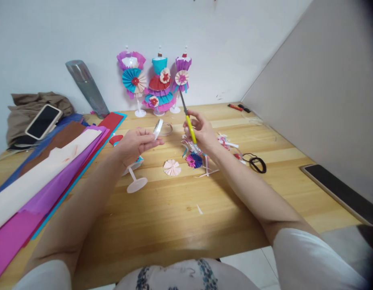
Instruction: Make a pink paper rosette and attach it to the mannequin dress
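My left hand (136, 143) pinches a roll of white tape (157, 129) above the table. Scissors with yellow handles (190, 129) are in my right hand (203, 131), their dark blades pointing up and away from me. Below the hands lies a pale pink pleated paper rosette (172, 167). Beside it, a pink and blue rosette (194, 160) rests among paper scraps (224, 141). A small dress-form stand with a white round base (137, 185) lies tipped over, partly hidden by my left hand and forearm.
Three dress forms in paper outfits (160, 86) stand by the wall. Coloured paper sheets (53, 169) cover the left side, with a bottle (88, 88), a phone (43, 122) and brown cloth (38, 104) behind. A black hair tie (258, 164) and another phone (340, 193) lie right.
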`<action>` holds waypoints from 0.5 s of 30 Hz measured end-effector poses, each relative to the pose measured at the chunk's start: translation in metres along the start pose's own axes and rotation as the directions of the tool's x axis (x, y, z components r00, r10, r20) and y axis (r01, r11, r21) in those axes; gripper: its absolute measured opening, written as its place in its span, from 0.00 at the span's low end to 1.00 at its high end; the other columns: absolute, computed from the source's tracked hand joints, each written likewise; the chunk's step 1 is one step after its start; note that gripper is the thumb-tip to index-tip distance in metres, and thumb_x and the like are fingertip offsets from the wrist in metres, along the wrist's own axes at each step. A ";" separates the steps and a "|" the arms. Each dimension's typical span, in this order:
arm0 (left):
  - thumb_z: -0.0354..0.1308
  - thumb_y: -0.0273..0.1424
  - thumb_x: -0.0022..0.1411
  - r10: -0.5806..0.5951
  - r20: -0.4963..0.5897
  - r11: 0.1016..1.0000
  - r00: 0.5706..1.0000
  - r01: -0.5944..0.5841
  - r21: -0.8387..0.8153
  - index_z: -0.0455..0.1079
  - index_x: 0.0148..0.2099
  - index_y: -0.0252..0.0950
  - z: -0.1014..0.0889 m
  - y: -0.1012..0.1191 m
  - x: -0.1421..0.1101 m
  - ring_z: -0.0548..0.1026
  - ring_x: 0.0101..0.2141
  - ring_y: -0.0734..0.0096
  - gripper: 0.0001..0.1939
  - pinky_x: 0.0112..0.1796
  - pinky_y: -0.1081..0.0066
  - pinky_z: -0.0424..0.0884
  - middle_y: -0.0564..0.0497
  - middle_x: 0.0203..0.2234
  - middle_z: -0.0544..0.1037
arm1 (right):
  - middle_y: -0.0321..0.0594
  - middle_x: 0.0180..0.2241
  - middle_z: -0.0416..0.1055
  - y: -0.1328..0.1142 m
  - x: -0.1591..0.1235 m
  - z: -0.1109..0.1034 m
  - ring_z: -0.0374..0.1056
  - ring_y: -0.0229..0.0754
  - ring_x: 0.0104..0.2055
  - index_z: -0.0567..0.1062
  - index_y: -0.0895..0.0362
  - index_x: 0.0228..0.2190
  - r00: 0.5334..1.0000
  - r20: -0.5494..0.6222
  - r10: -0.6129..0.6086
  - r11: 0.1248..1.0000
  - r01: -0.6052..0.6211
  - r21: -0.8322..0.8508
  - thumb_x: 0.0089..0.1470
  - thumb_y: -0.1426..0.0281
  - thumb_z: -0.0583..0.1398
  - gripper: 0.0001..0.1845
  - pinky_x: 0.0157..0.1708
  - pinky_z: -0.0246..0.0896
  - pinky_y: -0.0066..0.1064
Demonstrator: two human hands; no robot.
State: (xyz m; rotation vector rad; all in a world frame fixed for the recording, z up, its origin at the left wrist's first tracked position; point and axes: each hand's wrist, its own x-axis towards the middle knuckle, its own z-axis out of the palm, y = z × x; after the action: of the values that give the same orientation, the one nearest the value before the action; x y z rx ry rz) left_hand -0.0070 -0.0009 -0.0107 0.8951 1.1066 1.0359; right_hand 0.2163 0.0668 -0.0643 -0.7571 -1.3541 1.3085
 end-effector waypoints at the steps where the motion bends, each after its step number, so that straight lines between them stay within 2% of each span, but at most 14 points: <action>1: 0.57 0.15 0.63 0.008 0.000 1.000 1.000 -0.008 -0.014 0.72 0.23 0.30 -0.001 0.001 0.000 0.83 0.32 0.72 0.16 0.48 0.73 0.78 0.47 0.25 0.82 | 0.27 0.29 0.64 -0.003 -0.004 -0.004 0.58 0.32 0.22 0.65 0.49 0.48 0.999 0.028 0.017 0.999 -0.018 0.029 0.37 0.57 0.75 0.39 0.19 0.54 0.26; 3: 0.55 0.15 0.64 0.012 0.003 1.000 1.000 -0.012 -0.022 0.73 0.24 0.30 -0.002 0.002 0.001 0.84 0.33 0.71 0.16 0.50 0.71 0.78 0.46 0.26 0.82 | 0.25 0.27 0.60 -0.010 -0.015 -0.010 0.55 0.31 0.21 0.65 0.50 0.47 0.986 0.152 0.061 0.993 -0.076 0.091 0.39 0.52 0.74 0.39 0.20 0.55 0.26; 5: 0.55 0.15 0.65 0.009 0.002 1.000 1.000 -0.009 -0.007 0.75 0.26 0.29 -0.003 0.004 0.000 0.84 0.33 0.70 0.16 0.49 0.72 0.79 0.45 0.28 0.83 | 0.27 0.28 0.60 -0.018 -0.028 -0.014 0.58 0.32 0.23 0.67 0.52 0.45 0.944 0.312 0.104 0.983 -0.145 0.110 0.38 0.46 0.73 0.39 0.24 0.58 0.28; 6: 0.55 0.16 0.65 0.011 0.003 1.000 1.000 -0.011 0.002 0.76 0.27 0.28 -0.003 0.004 0.000 0.84 0.34 0.70 0.16 0.48 0.73 0.79 0.44 0.29 0.83 | 0.30 0.29 0.62 -0.022 -0.035 -0.015 0.62 0.35 0.26 0.68 0.53 0.42 0.908 0.396 0.140 0.975 -0.196 0.106 0.39 0.41 0.71 0.38 0.25 0.59 0.28; 9: 0.57 0.16 0.64 0.022 0.016 1.000 1.000 -0.023 0.022 0.78 0.29 0.28 -0.005 0.006 0.000 0.85 0.36 0.68 0.13 0.46 0.75 0.79 0.43 0.31 0.84 | 0.36 0.30 0.68 -0.031 -0.049 -0.016 0.69 0.40 0.30 0.70 0.55 0.42 0.753 0.614 0.237 0.945 -0.326 0.036 0.45 0.35 0.64 0.39 0.27 0.61 0.29; 11: 0.58 0.17 0.63 0.025 0.033 0.999 0.999 -0.026 0.035 0.77 0.28 0.28 -0.006 0.007 0.000 0.85 0.36 0.68 0.11 0.46 0.74 0.80 0.44 0.31 0.84 | 0.38 0.29 0.71 -0.033 -0.052 -0.016 0.69 0.40 0.29 0.70 0.56 0.44 0.671 0.694 0.259 0.941 -0.337 -0.025 0.49 0.34 0.60 0.40 0.27 0.60 0.29; 12: 0.59 0.17 0.62 0.028 0.043 0.999 0.999 -0.030 0.041 0.76 0.27 0.29 -0.006 0.006 0.000 0.85 0.36 0.67 0.11 0.46 0.74 0.80 0.44 0.30 0.84 | 0.39 0.29 0.72 -0.033 -0.052 -0.015 0.69 0.39 0.28 0.70 0.57 0.46 0.650 0.713 0.263 0.943 -0.330 -0.047 0.51 0.34 0.59 0.41 0.26 0.60 0.29; 15: 0.65 0.20 0.58 0.043 0.090 0.998 0.995 -0.047 0.049 0.72 0.26 0.31 -0.009 0.005 0.001 0.85 0.36 0.65 0.10 0.48 0.69 0.79 0.46 0.28 0.83 | 0.39 0.29 0.74 -0.027 -0.048 -0.013 0.70 0.39 0.25 0.70 0.57 0.47 0.640 0.720 0.268 0.943 -0.326 -0.062 0.52 0.33 0.56 0.41 0.25 0.62 0.29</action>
State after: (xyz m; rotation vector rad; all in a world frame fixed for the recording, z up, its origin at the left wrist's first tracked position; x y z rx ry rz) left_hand -0.0165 0.0018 -0.0080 1.0021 1.0460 0.9985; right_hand 0.2458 0.0201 -0.0525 -0.4133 -1.8305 2.0574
